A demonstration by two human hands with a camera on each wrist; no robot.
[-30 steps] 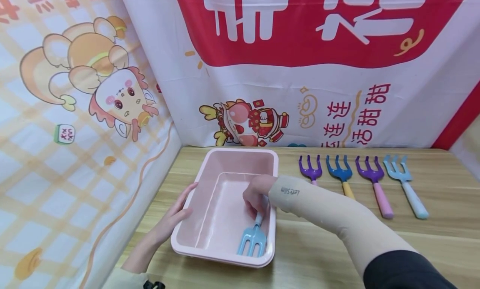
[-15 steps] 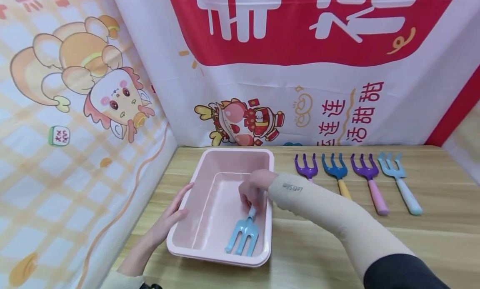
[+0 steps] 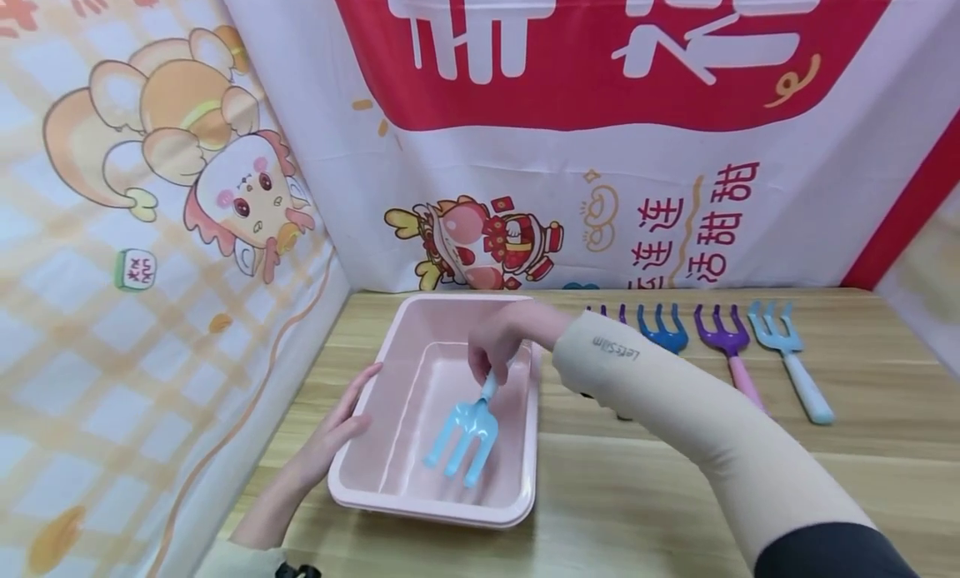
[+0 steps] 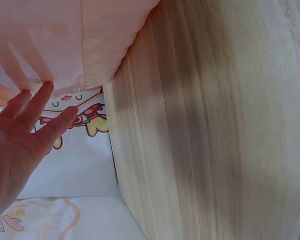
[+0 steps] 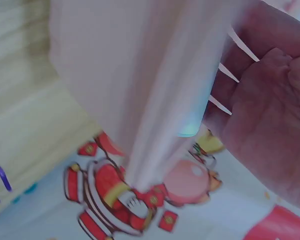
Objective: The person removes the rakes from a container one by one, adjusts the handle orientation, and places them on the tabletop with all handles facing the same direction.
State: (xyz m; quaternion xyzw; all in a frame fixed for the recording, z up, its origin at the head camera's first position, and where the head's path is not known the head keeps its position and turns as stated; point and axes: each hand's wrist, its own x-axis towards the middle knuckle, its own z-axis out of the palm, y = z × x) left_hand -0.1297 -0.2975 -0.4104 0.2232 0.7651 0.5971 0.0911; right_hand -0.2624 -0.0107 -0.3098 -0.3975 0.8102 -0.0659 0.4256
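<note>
A pink plastic basin (image 3: 427, 510) with a rounded rim stands on the wooden table. My right hand (image 3: 501, 336) reaches in over its right rim and grips the handle of a light blue hand fork (image 3: 471, 421). The tines point down toward the near end, inside the basin. At the basin's left side my left hand (image 3: 336, 435) rests with fingers extended. In the left wrist view, the left fingertips (image 4: 46, 90) touch the outer wall. The right wrist view has the basin wall covering most of the fork and the fingertips of the right hand (image 5: 272, 95).
Several more hand forks lie in a row at the back right: a purple one (image 3: 622, 313) partly hidden by the arm, a dark blue one (image 3: 663, 333), a purple one with a pink handle (image 3: 724, 338) and a light blue one (image 3: 782, 341). Printed cloth (image 3: 450, 170) walls the back and left.
My right hand has raised the light blue hand fork from the basin's right side and shifted it left, toward the middle. The left hand stays at the basin's side.
</note>
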